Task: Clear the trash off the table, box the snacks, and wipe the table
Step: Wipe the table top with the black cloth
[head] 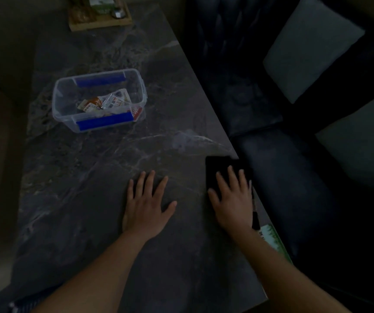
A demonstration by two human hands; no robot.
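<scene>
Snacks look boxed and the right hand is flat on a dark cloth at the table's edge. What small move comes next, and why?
Probably sweep the cloth leftward across the table. The right hand already presses it flat at the right edge, the left hand lies flat on bare tabletop, the packets sit in the box, and no loose trash shows nearby, so wiping seems to be what remains.

A home living room: a marble-look coffee table (114, 168) beside a dark cushioned sofa (271, 109).

Snacks boxed, cloth on the table
A clear plastic box (99, 100) with blue clips stands open on the dark marble table (86, 188), snack packets (104, 102) inside; a dark cloth (220, 170) lies flat near the right edge.
</scene>
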